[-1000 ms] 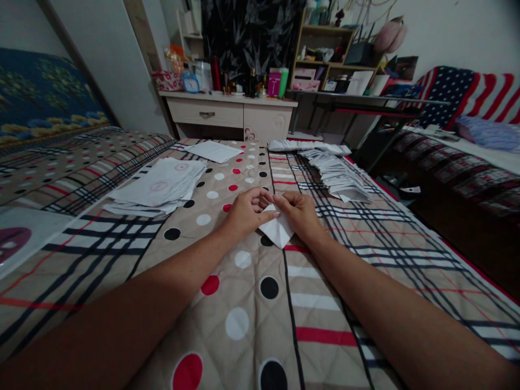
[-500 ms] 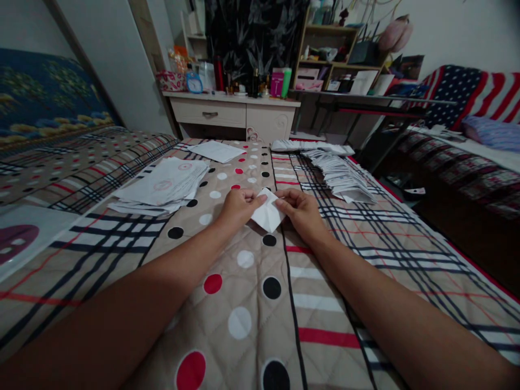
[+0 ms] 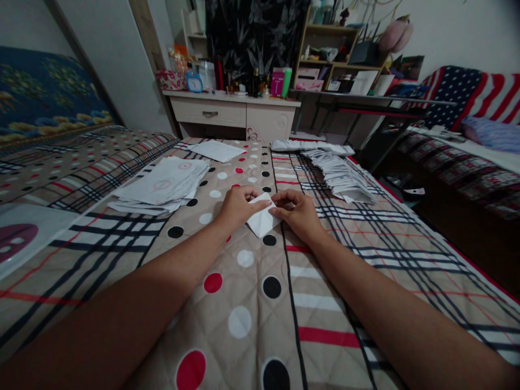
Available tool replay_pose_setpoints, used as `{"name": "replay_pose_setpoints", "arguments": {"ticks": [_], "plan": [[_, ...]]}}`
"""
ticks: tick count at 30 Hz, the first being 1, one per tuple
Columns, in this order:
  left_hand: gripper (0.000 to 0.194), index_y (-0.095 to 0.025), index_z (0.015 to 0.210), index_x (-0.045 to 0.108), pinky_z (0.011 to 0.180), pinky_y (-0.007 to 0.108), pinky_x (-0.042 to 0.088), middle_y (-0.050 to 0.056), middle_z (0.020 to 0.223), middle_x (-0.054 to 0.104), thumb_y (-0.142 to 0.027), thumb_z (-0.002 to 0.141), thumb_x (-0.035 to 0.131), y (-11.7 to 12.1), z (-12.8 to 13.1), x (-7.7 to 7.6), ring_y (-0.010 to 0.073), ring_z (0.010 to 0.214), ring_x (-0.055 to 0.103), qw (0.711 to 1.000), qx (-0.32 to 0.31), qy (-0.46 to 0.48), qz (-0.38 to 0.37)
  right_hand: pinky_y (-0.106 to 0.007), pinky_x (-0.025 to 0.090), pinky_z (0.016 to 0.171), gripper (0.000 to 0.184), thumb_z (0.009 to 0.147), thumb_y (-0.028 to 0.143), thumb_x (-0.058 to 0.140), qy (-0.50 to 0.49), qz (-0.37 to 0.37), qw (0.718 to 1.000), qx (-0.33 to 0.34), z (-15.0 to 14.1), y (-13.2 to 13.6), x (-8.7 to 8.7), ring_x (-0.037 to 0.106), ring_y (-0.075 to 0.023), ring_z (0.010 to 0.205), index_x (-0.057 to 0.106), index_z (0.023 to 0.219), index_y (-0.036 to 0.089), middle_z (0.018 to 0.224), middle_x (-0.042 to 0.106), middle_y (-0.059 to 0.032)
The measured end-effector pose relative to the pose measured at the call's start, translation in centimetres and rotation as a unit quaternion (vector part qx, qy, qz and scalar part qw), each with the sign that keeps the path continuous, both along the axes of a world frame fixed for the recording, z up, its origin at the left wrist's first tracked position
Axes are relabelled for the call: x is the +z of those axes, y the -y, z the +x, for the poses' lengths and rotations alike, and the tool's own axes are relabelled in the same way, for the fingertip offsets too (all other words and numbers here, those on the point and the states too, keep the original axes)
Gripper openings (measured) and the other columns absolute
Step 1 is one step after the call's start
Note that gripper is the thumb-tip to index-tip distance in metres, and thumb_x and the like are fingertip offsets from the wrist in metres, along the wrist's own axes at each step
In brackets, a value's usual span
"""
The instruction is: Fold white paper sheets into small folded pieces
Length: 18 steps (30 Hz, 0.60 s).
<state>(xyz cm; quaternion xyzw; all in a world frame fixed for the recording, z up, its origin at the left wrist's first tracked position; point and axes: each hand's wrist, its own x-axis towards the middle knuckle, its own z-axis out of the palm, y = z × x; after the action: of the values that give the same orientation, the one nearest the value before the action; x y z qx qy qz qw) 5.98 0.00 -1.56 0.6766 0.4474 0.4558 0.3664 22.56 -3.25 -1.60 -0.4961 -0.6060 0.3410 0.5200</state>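
Between my two hands is a small folded piece of white paper [image 3: 261, 223], roughly diamond-shaped, with a crease down its middle and one corner toward me. My left hand [image 3: 240, 207] pinches its left side, thumb lying across the top face. On the other side my right hand [image 3: 298, 212] grips the upper right edge, thumb and fingers closed on it. Both thumb tips come close together near the paper's upper part. The undersides of the fingers are hidden.
Flat printed sheets [image 3: 162, 184] lie stacked at the left, with another white sheet [image 3: 217, 150] behind. A row of folded paper pieces [image 3: 341, 174] fans out at the right, near a second row [image 3: 311, 146]. Everything rests on a patterned bedspread [image 3: 244, 287]; a white dresser [image 3: 227, 112] stands beyond.
The folded paper has turned slightly, its near corner shifting left and toward me. My left thumb has slid right across it, and my right fingers have moved a little inward.
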Motion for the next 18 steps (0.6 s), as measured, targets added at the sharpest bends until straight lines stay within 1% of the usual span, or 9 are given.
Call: {"name": "replay_pose_setpoints", "arguments": {"ticks": [3, 6, 8, 12, 18], "plan": [[0.028, -0.014, 0.081, 0.065, 0.054, 0.023, 0.044, 0.003, 0.073, 0.070, -0.030, 0.062, 0.080, -0.05, 0.05, -0.09, 0.0139, 0.062, 0.061, 0.999, -0.022, 0.041, -0.019, -0.029, 0.045, 0.067, 0.024, 0.058, 0.024, 0.077, 0.016, -0.001, 1.000, -0.011, 0.14, -0.04, 0.01, 0.056, -0.0144, 0.069, 0.067, 0.079, 0.016, 0.080, 0.067, -0.0018], [0.039, -0.014, 0.094, 0.062, 0.051, 0.022, 0.042, 0.000, 0.068, 0.067, -0.027, 0.062, 0.080, -0.02, 0.01, -0.14, 0.0131, 0.057, 0.060, 0.998, -0.025, 0.055, -0.027, -0.026, 0.040, 0.060, 0.023, 0.059, 0.026, 0.077, 0.021, -0.009, 1.000, -0.003, 0.12, -0.13, -0.16, 0.051, -0.0119, 0.062, 0.064, 0.077, 0.017, 0.072, 0.062, 0.0008], [0.043, -0.015, 0.101, 0.060, 0.049, 0.021, 0.039, -0.003, 0.062, 0.064, -0.026, 0.063, 0.079, 0.04, -0.04, -0.14, 0.0121, 0.052, 0.057, 0.998, -0.020, 0.057, -0.025, -0.026, 0.038, 0.056, 0.024, 0.060, 0.028, 0.076, 0.028, -0.014, 0.999, 0.003, 0.04, -0.19, -0.31, 0.049, -0.0109, 0.059, 0.062, 0.076, 0.017, 0.070, 0.060, 0.0019], [0.042, -0.016, 0.102, 0.060, 0.047, 0.020, 0.038, -0.005, 0.057, 0.059, -0.023, 0.066, 0.078, 0.11, -0.09, -0.09, 0.0107, 0.049, 0.054, 0.997, -0.023, 0.073, -0.020, -0.026, 0.039, 0.057, 0.025, 0.059, 0.027, 0.077, 0.044, -0.011, 0.999, -0.008, -0.07, -0.21, -0.38, 0.049, -0.0109, 0.059, 0.061, 0.076, 0.018, 0.070, 0.060, 0.0025], [0.044, -0.015, 0.103, 0.060, 0.048, 0.019, 0.036, -0.007, 0.057, 0.056, -0.021, 0.063, 0.079, 0.02, -0.08, -0.06, 0.0095, 0.049, 0.052, 0.996, -0.030, 0.083, -0.019, -0.026, 0.039, 0.058, 0.023, 0.060, 0.025, 0.076, 0.052, -0.006, 0.998, -0.019, -0.02, -0.04, -0.10, 0.049, -0.0112, 0.059, 0.060, 0.074, 0.017, 0.070, 0.059, 0.0019]]}}
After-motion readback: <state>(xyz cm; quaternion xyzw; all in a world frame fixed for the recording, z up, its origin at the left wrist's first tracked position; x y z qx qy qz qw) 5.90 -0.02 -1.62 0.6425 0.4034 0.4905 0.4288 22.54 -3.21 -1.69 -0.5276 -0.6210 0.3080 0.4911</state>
